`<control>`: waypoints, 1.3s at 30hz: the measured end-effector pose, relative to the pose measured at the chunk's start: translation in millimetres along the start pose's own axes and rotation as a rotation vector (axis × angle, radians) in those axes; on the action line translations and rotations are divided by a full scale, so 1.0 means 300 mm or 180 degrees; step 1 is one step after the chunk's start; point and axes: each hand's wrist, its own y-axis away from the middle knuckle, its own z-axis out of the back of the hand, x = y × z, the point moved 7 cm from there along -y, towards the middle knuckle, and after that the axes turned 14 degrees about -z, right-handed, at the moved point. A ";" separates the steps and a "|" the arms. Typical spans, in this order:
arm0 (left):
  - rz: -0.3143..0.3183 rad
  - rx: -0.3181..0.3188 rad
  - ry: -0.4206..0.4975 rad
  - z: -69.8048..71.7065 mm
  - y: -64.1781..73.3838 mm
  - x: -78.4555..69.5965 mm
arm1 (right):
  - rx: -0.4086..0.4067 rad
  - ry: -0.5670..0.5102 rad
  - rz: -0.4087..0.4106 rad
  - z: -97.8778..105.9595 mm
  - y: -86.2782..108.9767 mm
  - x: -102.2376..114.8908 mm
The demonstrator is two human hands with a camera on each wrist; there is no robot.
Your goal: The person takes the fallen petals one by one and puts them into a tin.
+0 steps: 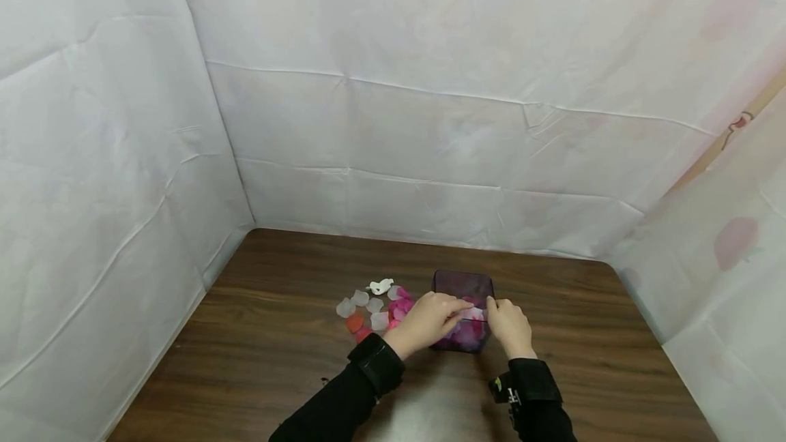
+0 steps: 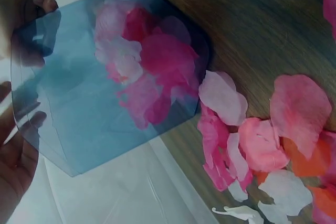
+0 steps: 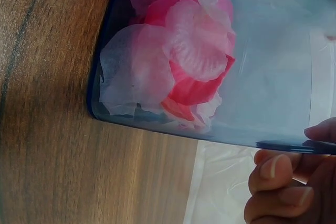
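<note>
At the lower centre of the head view, a tinted see-through plastic bin (image 1: 462,283) sits on the wood-grain table (image 1: 227,353); the right hand (image 1: 511,327) grips its rim, thumb and curled fingers clamped on the wall, while the left hand (image 1: 426,318) reaches over the opposite side, index finger extended, though whether it pinches the rim I cannot tell. The gathering looks partly done: pink and white artificial petals (image 3: 197,51) lie heaped inside the bin, but loose petals (image 2: 301,109) remain outside, left of it, near a small white cut-out (image 1: 381,286)
</note>
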 end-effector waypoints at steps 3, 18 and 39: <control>-0.0182 -0.0098 0.0085 0.008 0.021 -0.014 | 0.0000 -0.0006 -0.0004 -0.004 0.003 0.001; 0.0453 0.0064 0.0604 -0.092 0.350 -0.008 | -0.0027 -0.0035 -0.0012 -0.008 0.002 0.001; 0.0651 0.0566 0.0882 -0.151 0.464 0.027 | -0.0048 -0.0044 -0.0038 -0.009 0.002 -0.003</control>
